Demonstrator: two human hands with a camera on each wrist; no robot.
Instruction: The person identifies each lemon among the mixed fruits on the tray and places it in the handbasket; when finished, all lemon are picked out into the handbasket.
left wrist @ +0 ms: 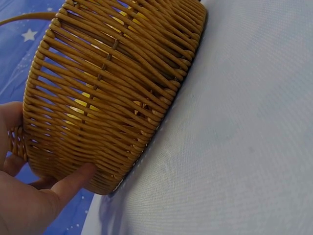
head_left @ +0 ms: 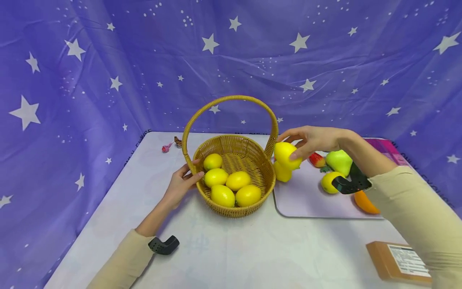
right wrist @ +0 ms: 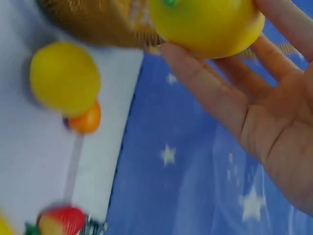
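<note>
A round wicker basket with a tall arched handle holds several yellow lemons. My left hand grips its left side near the foot of the handle. In the left wrist view the thumb presses the woven wall, and the other fingers reach round by the handle. Beside the basket's right rim, my right hand pinches a lemon between thumb and fingers. This lemon has a green spot at one end. Another yellow fruit shows just below it, over the tray's left edge.
The pale tray on the right bears a strawberry, a green pear-shaped fruit, a lemon and an orange fruit. A brown box lies front right. Wrapped candies lie back left. A starry curtain hangs behind.
</note>
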